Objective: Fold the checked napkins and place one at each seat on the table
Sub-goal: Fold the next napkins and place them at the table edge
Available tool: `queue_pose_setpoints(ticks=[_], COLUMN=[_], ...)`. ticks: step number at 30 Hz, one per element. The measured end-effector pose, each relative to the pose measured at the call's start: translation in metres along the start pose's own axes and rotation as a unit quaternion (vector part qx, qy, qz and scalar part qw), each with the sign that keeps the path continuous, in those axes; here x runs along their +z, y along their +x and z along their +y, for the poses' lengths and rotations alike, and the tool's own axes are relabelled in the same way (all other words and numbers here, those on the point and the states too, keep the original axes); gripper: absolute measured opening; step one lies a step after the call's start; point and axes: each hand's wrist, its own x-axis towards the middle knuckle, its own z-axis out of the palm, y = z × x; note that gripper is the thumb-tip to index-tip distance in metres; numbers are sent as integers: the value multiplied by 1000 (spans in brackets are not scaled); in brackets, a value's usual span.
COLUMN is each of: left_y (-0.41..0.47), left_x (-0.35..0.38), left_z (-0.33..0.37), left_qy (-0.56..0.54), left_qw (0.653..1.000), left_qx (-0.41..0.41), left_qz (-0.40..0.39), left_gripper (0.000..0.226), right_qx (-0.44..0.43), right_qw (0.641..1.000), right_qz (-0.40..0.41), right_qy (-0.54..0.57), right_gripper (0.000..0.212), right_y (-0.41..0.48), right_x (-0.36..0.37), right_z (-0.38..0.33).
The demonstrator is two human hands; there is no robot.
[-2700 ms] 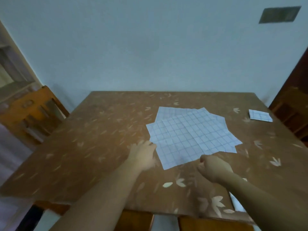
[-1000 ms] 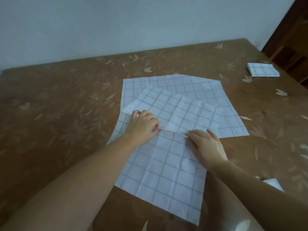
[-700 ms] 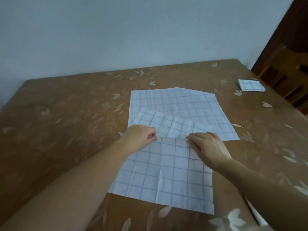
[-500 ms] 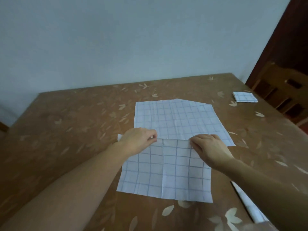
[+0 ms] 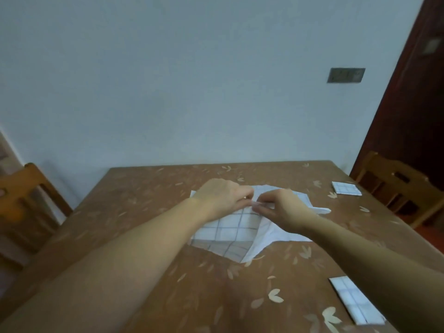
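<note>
2 hands are folding a checked napkin [image 5: 230,230] on a brown leaf-patterned surface [image 5: 134,212].

The left hand [image 5: 222,197] and right hand [image 5: 282,210] are meeting at the middle of the surface, fingers [image 5: 258,209] pinching the cloth's raised fold, its near part sagging toward the person. 1 folded napkin [image 5: 346,188] is lying at the far right edge beside a wooden chair [image 5: 396,188]; another folded one [image 5: 355,300] is sitting near the right forearm. A second chair [image 5: 26,188] is standing at the left.

On the brown leaf-patterned table [image 5: 134,203], a half-folded white checked cloth napkin [image 5: 230,233] lies mid-table. A folded checked napkin square [image 5: 346,188] sits at its far right edge, another folded checked napkin [image 5: 355,300] at its near right.
</note>
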Motion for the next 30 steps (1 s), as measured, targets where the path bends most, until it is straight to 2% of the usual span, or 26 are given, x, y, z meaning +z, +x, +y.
queue_pose_setpoints(ticks=[6, 10, 11, 13, 14, 16, 18, 21, 24, 25, 27, 28, 29, 30], left_y=[-50, -69, -74, -85, -91, -99, -104, -115, -130, -132, -132, -129, -126, -123], left_x=[-56, -92, -99, -105, -104, -97, -83, -57, -37, -34, -35, -39, -39, -42], left_z=[-10, 9, 14, 26, 33, 56, 93, 166, 246, 271, 315, 333, 345, 355], left_qy=[38, 57, 38, -57, -137, -309, -449, -572, -672, -711, -799, -823, -835, -835], left_qw=[998, 995, 993, 975, 948, 854, 757, 664, 606, 573, 467, 433, 418, 426], left_qx=[-40, -74, -96, -172, -220, -303, -357, -434, -419, -406, -379, -369, -359, -349], left_qz=[22, 39, 51, 129, 187, 288, 314, 211, 71, 43, -2, -6, 3, 21], left_gripper=[46, 45, 43, 41, 41, 37, 32, 49, 79, 82, 83, 81, 79, 74], right_qx=[-45, -54, -55, -51, -45, -33, -24, -1, 27, 47, 86, 100, 110, 120], right_qw=[997, 996, 996, 998, 998, 997, 992, 974, 950, 944, 934, 932, 930, 927], right_qz=[-7, 10, 15, 28, 37, 60, 95, 151, 197, 209, 218, 218, 215, 213], right_qy=[-59, -66, -61, -34, -12, 29, 75, 171, 241, 252, 269, 273, 278, 283], right_gripper=[31, 49, 52, 51, 49, 46, 48, 49, 46, 44, 44, 44, 43, 42], right_y=[-41, -65, -73, -94, -107, -134, -164, -212, -268, -287, -320, -336, -349, -360], right_x=[-56, -84, -91, -105, -112, -126, -138, -150, -154, -153, -147, -144, -142, -141], right_z=[-29, -41, -44, -46, -45, -39, -27, 2, 27, 35, 53, 61, 68, 74])
